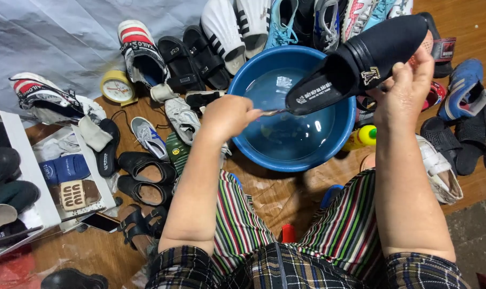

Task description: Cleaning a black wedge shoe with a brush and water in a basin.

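Note:
My right hand [406,88] holds a black slip-on shoe [360,61] with a metal emblem, tilted over a blue basin [243,80] of water. My left hand [229,115] is closed on a thin metal-tipped tool [272,112] whose tip points into the shoe's heel opening. Both forearms reach out over my striped trousers.
Many shoes and sandals lie around the basin on the wooden floor: black sandals [192,59], white slides [237,24], blue sneakers [465,91]. A yellow clock [116,86] sits at left, a white shelf [23,171] with footwear at far left, and a yellow-green bottle [363,136] beside the basin.

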